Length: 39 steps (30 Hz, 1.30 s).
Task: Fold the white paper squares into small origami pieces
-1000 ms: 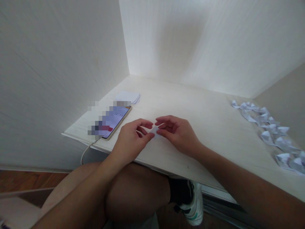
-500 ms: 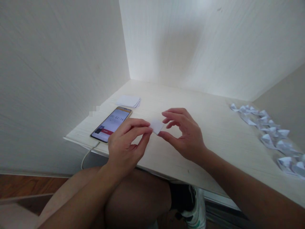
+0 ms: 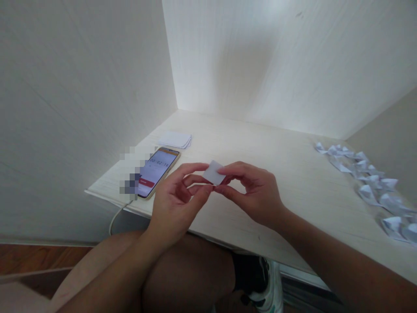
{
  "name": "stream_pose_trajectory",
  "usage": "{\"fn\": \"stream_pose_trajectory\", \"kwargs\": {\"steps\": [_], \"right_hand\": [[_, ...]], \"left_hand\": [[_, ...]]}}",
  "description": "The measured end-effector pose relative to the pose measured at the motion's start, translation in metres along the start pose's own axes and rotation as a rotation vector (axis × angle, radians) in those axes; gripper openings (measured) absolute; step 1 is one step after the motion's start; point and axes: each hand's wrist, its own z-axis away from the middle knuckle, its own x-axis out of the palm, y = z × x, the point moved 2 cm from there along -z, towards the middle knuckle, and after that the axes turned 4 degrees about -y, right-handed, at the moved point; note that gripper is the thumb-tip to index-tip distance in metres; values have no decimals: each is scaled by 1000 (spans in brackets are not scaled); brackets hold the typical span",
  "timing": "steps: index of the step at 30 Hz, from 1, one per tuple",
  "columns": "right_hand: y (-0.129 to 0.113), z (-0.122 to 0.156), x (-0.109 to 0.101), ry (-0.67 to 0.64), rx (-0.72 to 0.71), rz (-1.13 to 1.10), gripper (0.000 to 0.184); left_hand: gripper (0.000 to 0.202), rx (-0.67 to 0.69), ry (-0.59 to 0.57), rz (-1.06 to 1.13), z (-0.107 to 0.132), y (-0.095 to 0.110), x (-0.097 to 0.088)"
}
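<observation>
A smartphone (image 3: 158, 171) lies flat near the left edge of the worktop (image 3: 293, 165) with its screen lit, and a cable (image 3: 114, 216) hangs below it. Just behind it is a stack of white paper squares (image 3: 176, 139). The left hand (image 3: 174, 204) is raised above the worktop, its fingers (image 3: 192, 167) closed in a pinch on the lower left corner of a small white paper piece (image 3: 213, 172). The right hand (image 3: 257, 195) meets it, fingers (image 3: 237, 168) pinched on the paper's right side. The piece is in the air between both hands, clear of the worktop. It looks very light, thin and limp, easily creased or torn, and is best held lightly at edges and corners with the fingertip pads. At far right, a row of folded paper figures (image 3: 368, 182) rests on the worktop.
</observation>
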Motion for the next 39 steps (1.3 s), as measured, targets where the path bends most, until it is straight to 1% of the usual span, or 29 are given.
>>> {"fn": "stream_pose_trajectory", "kwargs": {"steps": [1,2,4,5,10,15,20,23,26,29,32,35,39], "right_hand": [[-1,0,0,-8,-15,12,26],[-1,0,0,-17,-30,29,26],[-4,-1,1,-32,-61,66,25],[-5,-1,1,-37,-74,85,25],[-7,-2,1,-35,-105,134,26],[-8,-1,0,-39,-120,191,27],[-9,0,-1,-58,-165,253,22],[-8,1,-2,-31,-212,248,18],[-7,0,-4,12,-244,289,15],[-7,0,-4,20,-253,345,14],[-8,-1,-5,9,-272,348,15],[-10,-1,-5,14,-288,334,13],[-12,-1,-6,27,-275,354,11]], "left_hand": [[29,-33,-3,32,-1,-1,0],[30,-38,11,38,-1,-2,0],[30,-15,48,15,-2,-2,-3],[30,-8,48,3,-2,-2,-4],[25,7,-50,-16,-2,2,-7],[34,1,-89,45,-4,3,-7],[30,-24,-79,35,-7,5,-7],[25,-7,-82,11,-8,8,-6],[21,-30,-73,-38,-8,10,-6],[18,-81,-67,-2,-8,10,-5],[17,-114,-54,66,-8,10,-5],[17,-120,-37,74,-8,11,-5],[18,-107,-5,34,-7,11,-4]]}}
